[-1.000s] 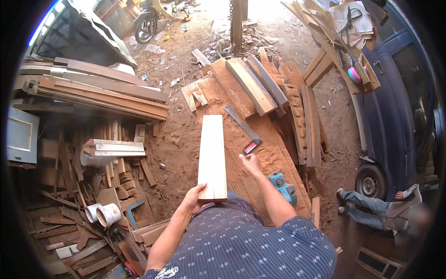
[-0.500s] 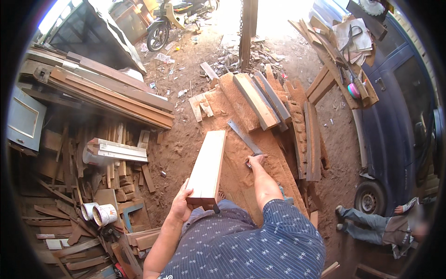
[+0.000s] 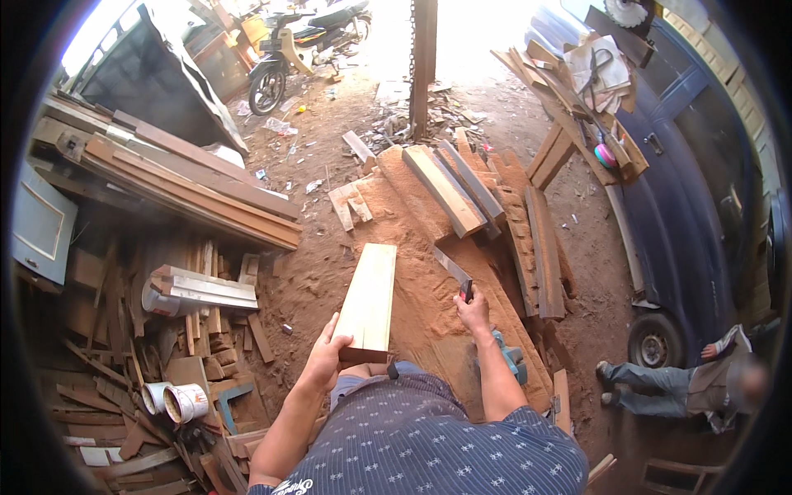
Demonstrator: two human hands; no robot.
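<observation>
My left hand (image 3: 324, 360) grips the near end of a pale wooden board (image 3: 369, 295), thumb on top, with the board reaching forward in front of my body. In my right hand (image 3: 473, 312) is a handsaw (image 3: 453, 271); my fingers wrap its dark handle, which shows a bit of red. Its grey metal blade slants forward and left over the sawdust-covered planks (image 3: 421, 285), apart from the board. Beside my right forearm lies a teal power tool (image 3: 513, 360), partly hidden by the arm.
Beams (image 3: 444, 194) lie across the work planks ahead. Scrap wood and white buckets (image 3: 186, 403) crowd the left. A post (image 3: 423, 70) and a motorbike (image 3: 309, 45) stand beyond. To the right are a dark blue vehicle (image 3: 676, 206) and another person (image 3: 693, 388).
The handsaw has turned, so its blade looks shorter, and my right hand has come slightly nearer and to the right. The board stays in my left hand, shifted slightly left and nearer.
</observation>
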